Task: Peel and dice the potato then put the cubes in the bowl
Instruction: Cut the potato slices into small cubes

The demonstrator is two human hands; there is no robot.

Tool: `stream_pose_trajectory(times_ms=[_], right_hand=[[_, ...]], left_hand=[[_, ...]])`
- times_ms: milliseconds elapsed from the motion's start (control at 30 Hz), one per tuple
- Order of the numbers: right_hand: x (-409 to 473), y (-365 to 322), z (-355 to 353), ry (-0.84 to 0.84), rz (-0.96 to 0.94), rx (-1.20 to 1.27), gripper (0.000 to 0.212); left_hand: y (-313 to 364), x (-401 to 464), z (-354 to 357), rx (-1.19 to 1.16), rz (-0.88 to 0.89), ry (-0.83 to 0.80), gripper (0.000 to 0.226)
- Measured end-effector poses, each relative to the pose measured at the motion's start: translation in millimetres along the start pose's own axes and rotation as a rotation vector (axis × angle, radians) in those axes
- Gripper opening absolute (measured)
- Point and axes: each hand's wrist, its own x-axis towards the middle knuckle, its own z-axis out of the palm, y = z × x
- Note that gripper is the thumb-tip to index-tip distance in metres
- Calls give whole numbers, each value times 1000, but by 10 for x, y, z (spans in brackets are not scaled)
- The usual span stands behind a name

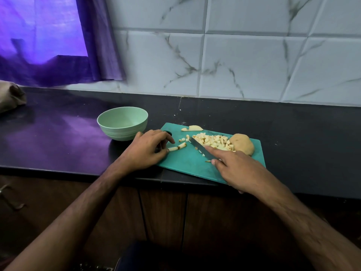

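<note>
A dark table is seen carrying a teal cutting board, with a pale green bowl just beside its left corner. On the board, an unpeeled potato piece is set against a pile of cubes. A knife is gripped by the right hand, forefinger laid along the blade. A potato strip is pinched by the left hand.

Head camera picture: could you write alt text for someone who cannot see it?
A person's right hand holds a knife over a pile of diced potato on a teal cutting board, while the left hand steadies potato strips. An unpeeled potato piece lies on the board, and an empty green bowl stands beside it on a dark counter.
</note>
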Motion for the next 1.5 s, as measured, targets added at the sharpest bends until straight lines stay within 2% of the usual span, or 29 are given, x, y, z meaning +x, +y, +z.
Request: stream_pose_trajectory(times_ms=[267,400,633,1067,1233,1500], right_hand=[[-39,-61,-14,33,-57,-11,49],[-19,-64,58,37,-64,-41,49],[14,-108,7,-26,-67,-24,50],[-138,-16,60,-23,-67,-145,51],[-155,-32,20,70,-60,-132,52],[-155,-148,123,43,-70,-138,52]], left_hand=[[193,191,120,58,-5,8,19],[224,231,174,17,-62,78,13],[173,286,197,-112,-101,54,11],[195,292,170,-162,-59,46,14],[206,253,189,-169,-68,72,18],[235,258,142,-163,-51,36,11]])
